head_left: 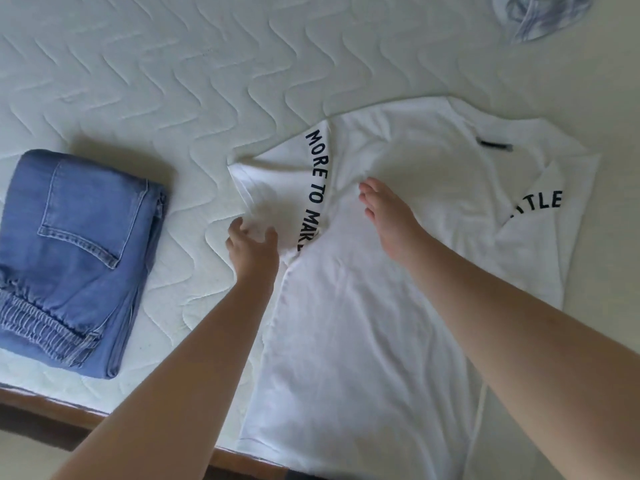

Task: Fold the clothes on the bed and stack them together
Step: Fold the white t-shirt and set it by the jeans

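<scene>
- Head view: white T-shirt lies back-up on the quilted mattress, both sleeves turned inward.
- Left hand: fingers curled, pinching the folded left sleeve edge beside the lettering.
- Right hand: fingers straight and together, pressing flat on the shirt's middle.
- Folded jeans lie well apart at the left; a crumpled pale-blue garment lies at the far corner.

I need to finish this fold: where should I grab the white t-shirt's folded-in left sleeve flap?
Pinch the flap of the white t-shirt at its outer edge, coming from the left, about where the left hand is. That edge lies loose over the mattress; the right hand rests flat on the shirt's middle.
</scene>
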